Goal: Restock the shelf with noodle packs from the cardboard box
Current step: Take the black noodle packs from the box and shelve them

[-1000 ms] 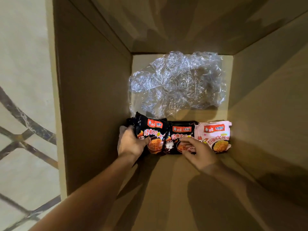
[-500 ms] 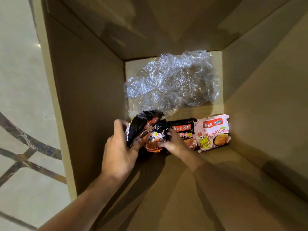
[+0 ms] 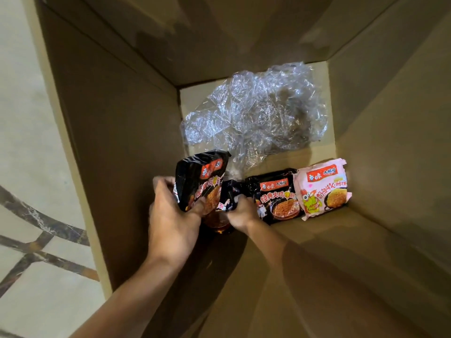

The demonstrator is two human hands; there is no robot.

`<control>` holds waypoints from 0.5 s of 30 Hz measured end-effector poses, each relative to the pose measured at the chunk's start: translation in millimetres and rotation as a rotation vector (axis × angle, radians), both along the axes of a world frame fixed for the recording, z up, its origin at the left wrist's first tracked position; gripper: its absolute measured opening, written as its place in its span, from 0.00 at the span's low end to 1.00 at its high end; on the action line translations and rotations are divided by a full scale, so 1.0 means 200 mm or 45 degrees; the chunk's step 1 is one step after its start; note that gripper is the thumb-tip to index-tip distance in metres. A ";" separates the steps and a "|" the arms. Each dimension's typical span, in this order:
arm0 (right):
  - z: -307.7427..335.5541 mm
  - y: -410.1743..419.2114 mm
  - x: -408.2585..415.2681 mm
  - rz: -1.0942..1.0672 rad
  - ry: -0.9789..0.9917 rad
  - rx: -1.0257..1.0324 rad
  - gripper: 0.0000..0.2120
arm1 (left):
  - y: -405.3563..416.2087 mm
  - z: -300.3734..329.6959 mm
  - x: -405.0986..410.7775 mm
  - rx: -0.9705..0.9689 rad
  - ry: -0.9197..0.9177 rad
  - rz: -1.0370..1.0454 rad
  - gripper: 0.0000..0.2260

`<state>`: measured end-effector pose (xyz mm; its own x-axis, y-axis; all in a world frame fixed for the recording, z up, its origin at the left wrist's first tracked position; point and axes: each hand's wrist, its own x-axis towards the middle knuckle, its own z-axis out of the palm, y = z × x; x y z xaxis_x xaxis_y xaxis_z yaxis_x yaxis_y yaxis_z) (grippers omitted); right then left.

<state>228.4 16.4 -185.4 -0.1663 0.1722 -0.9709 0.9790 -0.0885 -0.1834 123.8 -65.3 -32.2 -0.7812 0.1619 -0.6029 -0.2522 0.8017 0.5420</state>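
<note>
We note our left hand gripping one black noodle pack raised off the cardboard box floor, right hand pinching another black pack beside it.

The cardboard box floor, frame centre, carries crumpled clear plastic, a black noodle pack and a pink pack.

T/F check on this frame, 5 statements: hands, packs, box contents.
1. The left hand holds a black noodle pack. True.
2. The right hand grips the pink pack. False: it grips a second black pack; the pink pack lies untouched.
3. Crumpled clear plastic lies in the cardboard box. True.
4. The pink pack lies against the left wall. False: the right wall.
5. Both hands are outside the box. False: both are inside.
</note>
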 end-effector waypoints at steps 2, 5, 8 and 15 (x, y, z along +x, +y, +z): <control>0.03 -0.02 0.01 -0.060 0.043 -0.043 0.31 | 0.00 0.02 0.00 -0.003 -0.007 0.013 0.19; 0.14 0.00 0.03 -0.041 0.101 -0.033 0.33 | 0.01 0.05 0.00 -0.002 -0.066 0.048 0.20; 0.32 0.14 0.03 0.033 0.132 0.009 0.34 | 0.05 0.17 -0.02 0.020 -0.087 0.033 0.20; 0.92 0.58 0.09 -0.001 0.312 0.193 0.06 | 0.21 0.67 -0.06 0.117 -0.045 -0.028 0.20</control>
